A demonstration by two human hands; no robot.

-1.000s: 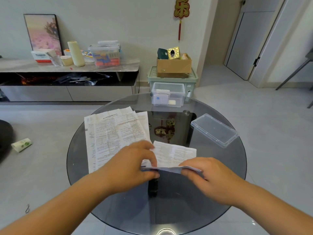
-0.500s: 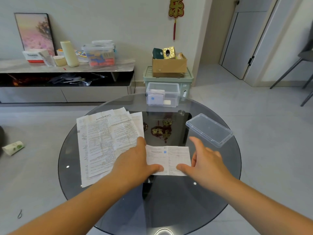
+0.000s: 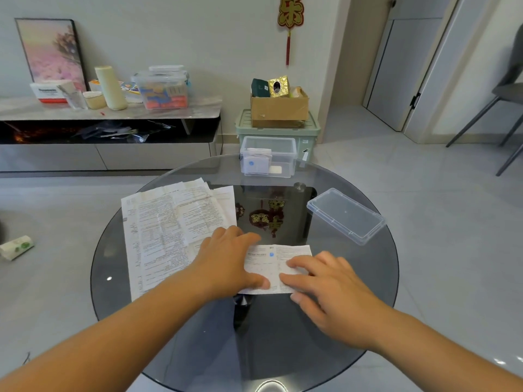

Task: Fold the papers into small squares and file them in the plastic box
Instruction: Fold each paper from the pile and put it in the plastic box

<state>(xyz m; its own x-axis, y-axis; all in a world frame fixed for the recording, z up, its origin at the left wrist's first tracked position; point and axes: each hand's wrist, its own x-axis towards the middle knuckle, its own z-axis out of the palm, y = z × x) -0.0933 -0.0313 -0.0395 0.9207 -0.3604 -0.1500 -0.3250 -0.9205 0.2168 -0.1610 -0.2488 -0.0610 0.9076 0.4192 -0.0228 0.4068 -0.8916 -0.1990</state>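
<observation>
Right hand (image 3: pixel 331 287) slid onto folded paper (image 3: pixel 273 263) (left hand (image 3: pixel 226 261) pressing).

cardboard box (image 3: pixel 279 110) on green bin (image 3: pixel 244 128) | framed picture (image 3: pixel 52 52) | wall ornament (image 3: pixel 290 12) | chair (image 3: pixel 509 91)

Bright, sharp; wide-angle edge bending

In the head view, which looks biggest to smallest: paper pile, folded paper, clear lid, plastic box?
1. Paper pile.
2. Clear lid and folded paper look alike; left hand and right hand cover part.
3. Plastic box, farthest away.
</observation>
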